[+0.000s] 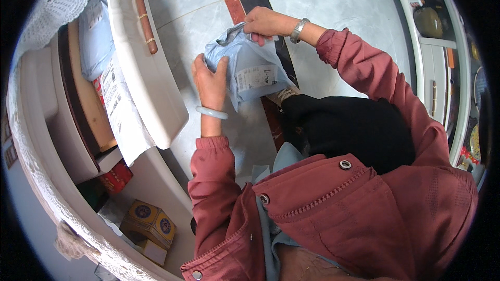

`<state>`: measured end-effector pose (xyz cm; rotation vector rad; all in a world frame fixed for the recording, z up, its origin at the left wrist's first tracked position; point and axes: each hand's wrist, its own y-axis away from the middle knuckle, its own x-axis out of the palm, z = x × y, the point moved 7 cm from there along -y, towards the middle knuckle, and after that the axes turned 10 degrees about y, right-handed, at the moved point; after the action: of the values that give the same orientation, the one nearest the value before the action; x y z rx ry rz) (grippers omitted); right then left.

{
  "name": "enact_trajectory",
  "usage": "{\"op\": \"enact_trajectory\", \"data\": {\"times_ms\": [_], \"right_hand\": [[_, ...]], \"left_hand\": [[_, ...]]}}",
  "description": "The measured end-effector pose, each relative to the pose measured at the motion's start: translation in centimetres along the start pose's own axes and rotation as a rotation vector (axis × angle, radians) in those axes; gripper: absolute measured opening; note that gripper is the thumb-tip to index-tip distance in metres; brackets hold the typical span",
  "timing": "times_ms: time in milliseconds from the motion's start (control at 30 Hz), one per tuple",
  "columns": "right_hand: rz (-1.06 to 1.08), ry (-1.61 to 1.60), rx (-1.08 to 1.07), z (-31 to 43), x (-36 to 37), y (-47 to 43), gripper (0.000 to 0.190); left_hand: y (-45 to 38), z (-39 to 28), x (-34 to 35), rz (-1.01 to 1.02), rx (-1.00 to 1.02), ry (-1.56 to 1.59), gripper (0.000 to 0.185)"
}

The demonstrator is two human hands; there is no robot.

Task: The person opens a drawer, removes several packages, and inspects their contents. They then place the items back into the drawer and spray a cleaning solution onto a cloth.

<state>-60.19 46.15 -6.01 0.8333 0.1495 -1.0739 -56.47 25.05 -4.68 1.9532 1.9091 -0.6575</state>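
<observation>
A pale blue plastic mailing bag (254,56) hangs above the tiled floor, in front of my shoe. It bears a white label (256,77) with print and handwriting. My right hand (259,25) pinches the bag's crumpled upper edge, fingers closed on the plastic. At the bag's left side is my left hand (210,76), its thumb and fingers curved around the crumpled corner. The contents of the bag are hidden. A pale bangle (211,112) circles my left wrist, and a silver bracelet (299,30) is on the right.
To the left, a pulled-out white drawer (156,86) with a brown handle (145,19) holds another blue mailing bag (95,39) and a white printed package (125,113). Below are a red package (116,175) and a yellow box (150,218). A white cabinet (433,70) stands at right.
</observation>
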Motion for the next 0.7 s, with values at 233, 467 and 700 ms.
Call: {"op": "enact_trajectory", "data": {"times_ms": [233,467,700], "right_hand": [[0.092,-0.105,-0.045,0.6,0.8,0.3,0.027],[0.091,-0.101,-0.11,1.1,1.1,0.5,0.03],[-0.407,0.612,-0.486,2.3,1.0,0.4,0.021]], "left_hand": [[1.7,-6.1,3.0,0.219,0.474,0.221,0.031],[0.6,-3.8,5.1,0.384,0.335,0.034,0.027],[0.4,-3.6,5.6,0.312,0.373,0.026,0.009]]}}
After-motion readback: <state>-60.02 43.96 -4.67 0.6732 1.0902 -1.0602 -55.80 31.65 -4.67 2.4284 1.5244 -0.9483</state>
